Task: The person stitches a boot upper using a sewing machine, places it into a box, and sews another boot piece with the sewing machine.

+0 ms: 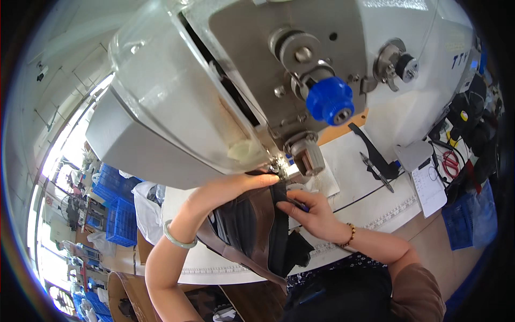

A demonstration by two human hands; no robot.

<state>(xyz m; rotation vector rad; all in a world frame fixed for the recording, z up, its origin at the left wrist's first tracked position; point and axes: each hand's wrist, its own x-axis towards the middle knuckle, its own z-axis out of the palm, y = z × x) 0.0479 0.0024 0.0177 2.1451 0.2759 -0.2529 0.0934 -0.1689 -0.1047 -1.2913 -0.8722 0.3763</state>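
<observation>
A black and brown fabric piece (241, 225), perhaps part of a bag, hangs over the near edge of the sewing machine's white table. Close to the lit needle area (281, 167), my left hand (249, 183) grips its upper end, thumb laid along the top and the other fingers mostly hidden. My right hand (316, 214) is closed beside the black edge strip (278, 231), thumb and forefinger pinched toward it. Within that hand sits a slim dark tool (298, 204) with a bluish part; its kind is unclear. Above both hands looms the grey-white sewing machine head (177, 91) with a blue knob (331, 101).
On the white table (375, 206) lie a ruler strip, a silver pen-like tool (377, 173) and a curved black strip (373, 150). A white card (429, 190) and cables are at right. Blue crates (122, 222) stand left, another blue bin (462, 222) right.
</observation>
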